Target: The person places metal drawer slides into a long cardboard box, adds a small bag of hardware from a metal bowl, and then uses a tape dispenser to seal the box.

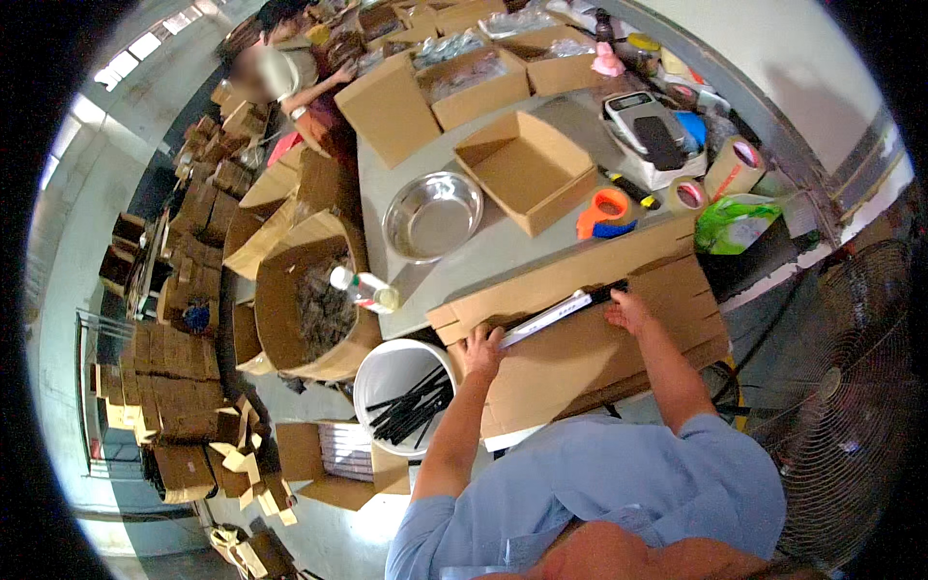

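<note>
Table (464,278), smooth and grey, lay under a flat sheet of matt brown cardboard (580,367), creased and slotted along its edge. Nearby leaned a round white bucket (371,373); farther off sat a shallow, shiny metal bowl (435,218). Slantwise over the cardboard, between both hands, was a slim, straight-sided white strip (546,321). The left hand (482,352) grasped its left end. The right hand (627,310), half curled, met a black piece (603,291) at the other end; whether it gripped could not be told. Thin black rods (411,414) filled the bucket loosely.
</note>
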The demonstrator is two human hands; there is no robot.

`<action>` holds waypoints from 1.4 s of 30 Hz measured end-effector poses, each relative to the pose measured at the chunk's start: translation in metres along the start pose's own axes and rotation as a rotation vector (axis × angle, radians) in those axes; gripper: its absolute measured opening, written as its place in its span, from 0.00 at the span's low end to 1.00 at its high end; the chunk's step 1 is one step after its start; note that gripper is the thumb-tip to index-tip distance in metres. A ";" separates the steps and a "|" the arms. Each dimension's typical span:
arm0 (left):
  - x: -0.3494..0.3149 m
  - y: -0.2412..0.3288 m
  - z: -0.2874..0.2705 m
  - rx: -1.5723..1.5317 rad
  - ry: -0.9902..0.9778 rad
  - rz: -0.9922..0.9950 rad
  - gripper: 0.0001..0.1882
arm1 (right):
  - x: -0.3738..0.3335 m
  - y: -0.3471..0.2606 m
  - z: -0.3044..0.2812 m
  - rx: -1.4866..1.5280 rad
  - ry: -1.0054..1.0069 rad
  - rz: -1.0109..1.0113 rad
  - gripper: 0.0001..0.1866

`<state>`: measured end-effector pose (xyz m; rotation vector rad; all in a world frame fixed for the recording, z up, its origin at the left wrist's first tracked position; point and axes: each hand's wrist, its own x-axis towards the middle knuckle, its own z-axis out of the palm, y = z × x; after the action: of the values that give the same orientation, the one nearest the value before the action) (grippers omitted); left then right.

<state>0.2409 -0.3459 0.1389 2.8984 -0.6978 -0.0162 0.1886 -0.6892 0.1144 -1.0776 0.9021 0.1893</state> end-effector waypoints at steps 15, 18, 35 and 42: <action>0.007 -0.001 0.039 -0.209 0.201 -0.427 0.36 | 0.047 -0.174 0.019 -1.742 0.219 -0.833 0.25; 0.000 0.000 0.038 -0.250 0.222 -0.397 0.39 | 0.024 -0.173 0.008 -1.752 0.089 -0.915 0.24; 0.006 0.026 -0.016 -0.307 0.330 -0.335 0.34 | -0.146 -0.110 -0.016 -1.357 0.181 -1.607 0.21; 0.010 0.120 -0.172 -1.229 0.308 0.284 0.13 | -0.185 -0.097 0.013 -1.142 0.050 -1.794 0.16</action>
<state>0.2037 -0.4293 0.3277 1.5794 -0.6796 0.0266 0.1290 -0.6754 0.3149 -2.5367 -0.5297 -0.9356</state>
